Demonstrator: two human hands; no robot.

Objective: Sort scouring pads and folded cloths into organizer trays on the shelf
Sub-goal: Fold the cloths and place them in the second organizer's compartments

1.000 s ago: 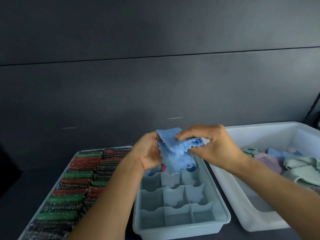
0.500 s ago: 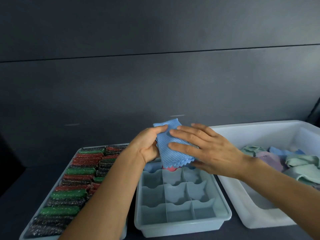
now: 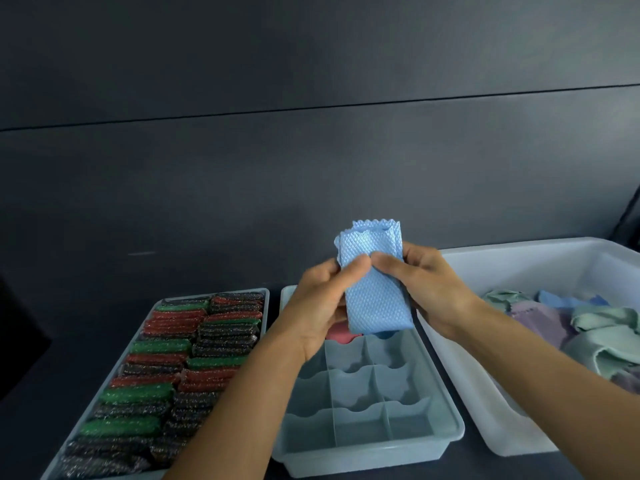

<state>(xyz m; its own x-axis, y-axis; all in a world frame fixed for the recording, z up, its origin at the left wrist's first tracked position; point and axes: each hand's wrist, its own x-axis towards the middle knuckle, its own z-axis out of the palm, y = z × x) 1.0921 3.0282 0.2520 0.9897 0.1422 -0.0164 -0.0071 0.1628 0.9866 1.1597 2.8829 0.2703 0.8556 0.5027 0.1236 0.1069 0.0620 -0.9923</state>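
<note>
Both hands hold one folded blue cloth [image 3: 375, 299] up in the air. The cloth stands tall, and its wavy edge sticks out above the fingers [image 3: 414, 251]. The left hand [image 3: 320, 310] pinches the left side of the cloth. Its thumb lies flat on the front and its other fingers are curled round behind. The right hand [image 3: 436, 289] does the same on the right side, with its thumb on the front and its fingers wrapped round the back edge. The two thumb tips sit just beside each other in the middle of the cloth, and I cannot tell if they touch. Both arms come up from the bottom of the view and meet at the cloth, with the palms turned toward each other. Right under the fingers, a pale blue tray [image 3: 363, 457] with little boxes inside sits on the dark shelf [image 3: 62, 348]. A pink cloth [image 3: 341, 336] lies in one of its far boxes, just below the left hand's fingers. To the left of the fingers is a flat tray [image 3: 266, 306] packed with rows of green, red and dark sparkly scouring pads [image 3: 162, 375]. To the right of the fingers is a big white bin [image 3: 519, 268] with a heap of loose cloths [image 3: 602, 337] in green, purple and blue.
</note>
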